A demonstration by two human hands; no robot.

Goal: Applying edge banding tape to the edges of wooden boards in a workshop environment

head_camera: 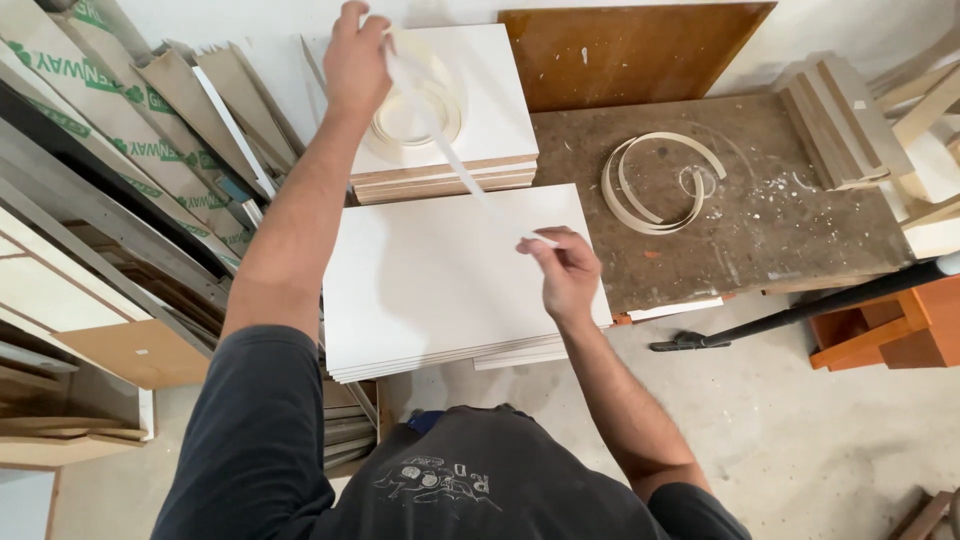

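A long white strip of edge banding (440, 135) runs taut between my two hands. My left hand (355, 60) is stretched far forward and pinches the strip's upper end above a cream roll of banding (415, 105). The roll lies on a rear stack of white boards (495, 120). My right hand (560, 270) grips the strip's lower end over a nearer stack of white panels (430, 280), close to its right edge.
A loose coil of cream banding (660, 180) lies on the worn brown workbench (780, 210). Board offcuts lean at left (130, 150) and right (850, 120). A brown panel (620, 50) stands against the wall. A black bar (800, 310) and an orange stool (890, 330) stand at right.
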